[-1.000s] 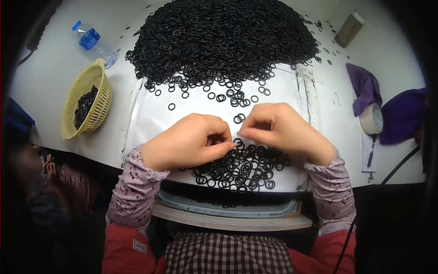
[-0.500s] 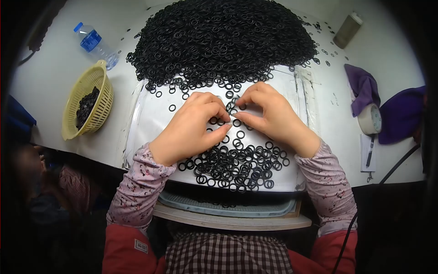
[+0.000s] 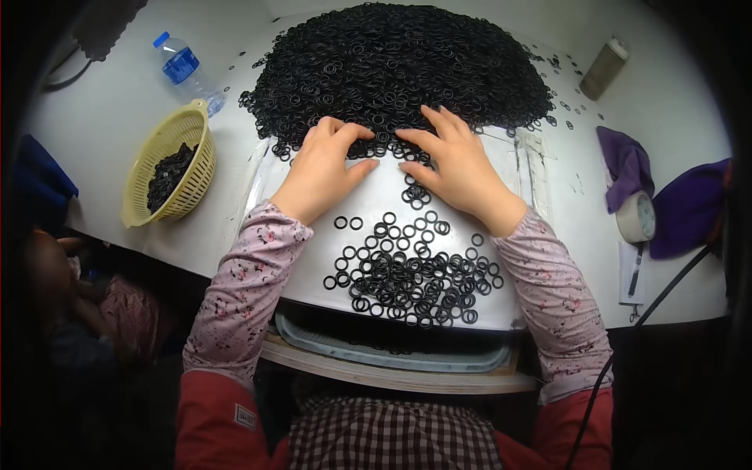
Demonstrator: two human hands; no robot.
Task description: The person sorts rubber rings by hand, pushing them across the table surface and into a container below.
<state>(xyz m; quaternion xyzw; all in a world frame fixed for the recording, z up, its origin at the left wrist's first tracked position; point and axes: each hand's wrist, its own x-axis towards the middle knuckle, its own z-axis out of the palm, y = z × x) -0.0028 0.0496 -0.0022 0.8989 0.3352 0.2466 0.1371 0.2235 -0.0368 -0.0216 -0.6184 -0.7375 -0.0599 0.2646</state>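
A big heap of black rubber rings [image 3: 399,66] covers the back of the table. At its front edge rests my left hand [image 3: 325,166], fingers apart, its fingertips by the lowest rings. My right hand [image 3: 456,166] is level with it on the other side, fingers spread and touching the heap's edge. Between the two hands lie a few loose rings [image 3: 415,194] on the white board [image 3: 305,262]. Nearer to me, a smaller spread of black rings [image 3: 415,274] lies on the board, partly overlapping. Neither hand grips a ring that I can see.
To the left are a yellow basket [image 3: 205,168] with dark pieces inside and a water bottle [image 3: 182,64]. On the right stand a brownish bottle [image 3: 603,70], a tape roll [image 3: 635,217], purple cloths [image 3: 627,160] and a pen [image 3: 635,270]. Below the table edge sits a blue-grey tray [image 3: 392,359].
Both hands have moved away from me to the heap's edge, and their fingers have spread. Rings between them have shifted, and more lie in the near spread. The camera view has shifted slightly.
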